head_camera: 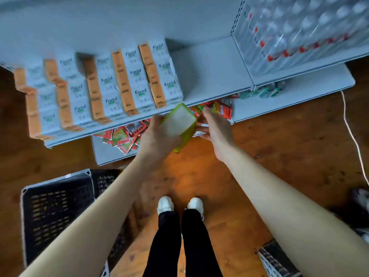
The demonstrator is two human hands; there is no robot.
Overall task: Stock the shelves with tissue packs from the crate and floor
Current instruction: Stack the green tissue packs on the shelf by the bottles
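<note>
White shoes (165,203) and black trouser legs stand on a brown wooden floor (249,156). A black slatted crate (56,212) sits on the floor to the left; what it holds cannot be made out through the dark. A second crate (279,262) at lower right is cut off by the frame edge.

Both bare forearms reach forward. The left hand (157,134) grips a tissue pack (179,124) with a green rim from below and the side, in the air just in front of the shelf edge; its fingers are mostly hidden behind the pack. The right hand (215,126) is spread, with straight fingers at the pack's right edge.

Beyond, a grey shelf (211,76) carries rows of white-and-orange packs (111,86) on its left part, blurred towards the far left. Red sachets (123,136) lie on a lower shelf (103,152), partly hidden under the upper one. To the right stand wrapped bottles (299,37) with red caps, and a pale cord (353,136) runs over the floor.
</note>
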